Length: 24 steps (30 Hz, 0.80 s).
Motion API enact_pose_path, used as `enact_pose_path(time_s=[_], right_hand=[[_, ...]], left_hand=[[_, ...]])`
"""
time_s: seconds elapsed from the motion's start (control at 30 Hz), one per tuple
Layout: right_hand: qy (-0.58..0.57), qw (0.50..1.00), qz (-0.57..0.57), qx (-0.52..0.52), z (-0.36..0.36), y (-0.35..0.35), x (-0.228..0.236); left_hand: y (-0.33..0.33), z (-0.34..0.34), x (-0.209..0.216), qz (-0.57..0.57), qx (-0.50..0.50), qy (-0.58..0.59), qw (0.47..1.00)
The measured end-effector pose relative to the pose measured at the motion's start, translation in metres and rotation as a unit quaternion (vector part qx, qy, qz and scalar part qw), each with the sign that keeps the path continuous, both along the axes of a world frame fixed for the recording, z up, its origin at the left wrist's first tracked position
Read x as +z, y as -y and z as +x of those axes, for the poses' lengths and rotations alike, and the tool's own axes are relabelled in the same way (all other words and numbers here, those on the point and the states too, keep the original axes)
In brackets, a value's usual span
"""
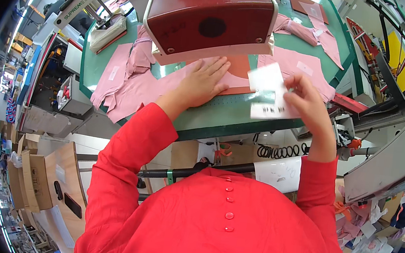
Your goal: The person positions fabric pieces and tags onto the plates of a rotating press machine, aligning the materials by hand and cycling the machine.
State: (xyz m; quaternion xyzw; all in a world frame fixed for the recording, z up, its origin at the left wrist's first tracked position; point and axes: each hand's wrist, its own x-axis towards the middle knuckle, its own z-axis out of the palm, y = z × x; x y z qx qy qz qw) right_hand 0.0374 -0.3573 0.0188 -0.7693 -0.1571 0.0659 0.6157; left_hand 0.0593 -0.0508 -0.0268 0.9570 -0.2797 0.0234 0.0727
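My left hand (pixel 203 82) lies flat, fingers stretched, on a pink fabric piece (pixel 170 83) spread over the green worktable (pixel 202 127). Its fingertips reach close to the front of a dark red machine head (pixel 210 19). Under the fabric shows an orange-brown pad (pixel 240 66). Raised over the table's front, my right hand (pixel 308 105) pinches the right edge of a white card (pixel 265 77) with a notch cut in it and small dark marks. The card is tilted and hides part of the pad and fabric behind it.
Pink fabric pieces (pixel 121 68) lie at the table's left, with more pink fabric (pixel 316 67) at the right. A padded press plate (pixel 107 34) stands at the far left. A grey panel (pixel 392 162) juts in at the right. Left below is a wooden table (pixel 67 175) with a phone (pixel 72 205).
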Motion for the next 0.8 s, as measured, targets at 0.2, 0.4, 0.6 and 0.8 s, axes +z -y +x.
enact_pose_path(time_s=[0.2, 0.4, 0.6, 0.8], right_hand=[[0.108, 0.991, -0.077, -0.001, 0.053, -0.067, 0.016], [0.083, 0.986, -0.141, 0.019, 0.075, -0.112, -0.008], [0.057, 0.995, -0.051, 0.069, 0.08, -0.125, -0.031], [0.058, 0.996, -0.044, 0.048, 0.079, -0.117, -0.032]], left_hand=[[-0.005, -0.002, 0.011, 0.018, 0.049, 0.004, 0.999], [-0.02, -0.044, 0.037, -0.322, 0.124, 0.021, 0.938], [-0.019, -0.033, 0.023, -0.224, 0.059, 0.059, 0.971], [-0.014, -0.024, 0.012, -0.252, 0.035, 0.075, 0.964]])
